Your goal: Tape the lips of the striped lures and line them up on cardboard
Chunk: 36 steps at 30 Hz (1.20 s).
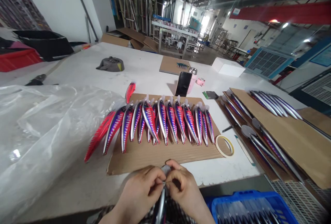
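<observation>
A silvery fishing lure (pixel 161 205) points up between my hands at the table's front edge, its clear lip at the top. My left hand (pixel 141 191) is closed in a pinch at the lure's nose. From the other side, the fingertips of my right hand (pixel 184 189) pinch at the same spot; any small part between them is too small to make out. Beyond my hands, several red, purple and silver lures (pixel 148 117) lie side by side on a cardboard sheet (pixel 134 163). A red lure (pixel 99 136) lies at the row's left end.
A tape roll (pixel 224 146) sits by the cardboard's right corner. Clear plastic sheeting (pixel 57 138) covers the left. A phone (pixel 183 83) leans on a pink bottle (pixel 192 79). Stacked cardboard (pixel 284 131) with more lures stands right, above a blue basket (pixel 248 196) of lures.
</observation>
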Tool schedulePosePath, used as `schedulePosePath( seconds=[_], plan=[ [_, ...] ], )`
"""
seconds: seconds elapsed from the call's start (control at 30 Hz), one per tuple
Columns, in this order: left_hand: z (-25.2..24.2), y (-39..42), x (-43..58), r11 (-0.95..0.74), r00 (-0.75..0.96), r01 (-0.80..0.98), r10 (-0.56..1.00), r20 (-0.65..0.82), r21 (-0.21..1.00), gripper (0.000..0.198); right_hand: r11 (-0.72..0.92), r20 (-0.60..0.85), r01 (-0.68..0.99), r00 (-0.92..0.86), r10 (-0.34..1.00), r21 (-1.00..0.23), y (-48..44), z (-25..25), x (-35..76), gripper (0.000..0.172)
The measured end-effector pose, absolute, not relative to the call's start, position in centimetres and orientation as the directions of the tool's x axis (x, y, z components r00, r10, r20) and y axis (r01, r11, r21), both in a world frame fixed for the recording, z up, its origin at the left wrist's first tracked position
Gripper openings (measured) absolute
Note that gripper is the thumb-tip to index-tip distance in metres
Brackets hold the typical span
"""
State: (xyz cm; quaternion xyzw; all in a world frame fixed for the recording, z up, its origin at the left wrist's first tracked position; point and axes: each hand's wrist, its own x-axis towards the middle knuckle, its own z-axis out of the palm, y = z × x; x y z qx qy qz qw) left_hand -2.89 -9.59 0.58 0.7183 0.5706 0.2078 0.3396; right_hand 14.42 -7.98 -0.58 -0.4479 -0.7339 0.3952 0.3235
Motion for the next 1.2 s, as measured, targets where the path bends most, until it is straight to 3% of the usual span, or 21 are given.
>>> schedulePosePath(
  seconds=[0.47, 0.67, 1.2],
  plan=[
    [0.6, -9.8, -2.8, -0.12, 0.245, 0.696, 0.966, -0.077, 0.708, 0.016, 0.311, 0.151, 0.471, -0.347, 0.926, -0.826, -8.5, -0.4, 14.0, 0.023],
    [0.7, -9.6, -2.8, -0.099, 0.262, 0.69, 0.958, -0.12, 0.717, 0.019, 0.361, 0.211, 0.449, -0.35, 0.913, -0.818, -8.3, -1.2, 14.1, 0.024],
    [1.3, -9.2, -3.0, -0.132, 0.284, 0.696, 0.953, -0.102, 0.706, 0.014, 0.348, 0.191, 0.413, -0.375, 0.907, -0.842, -8.1, -0.8, 14.4, 0.027]
  ],
)
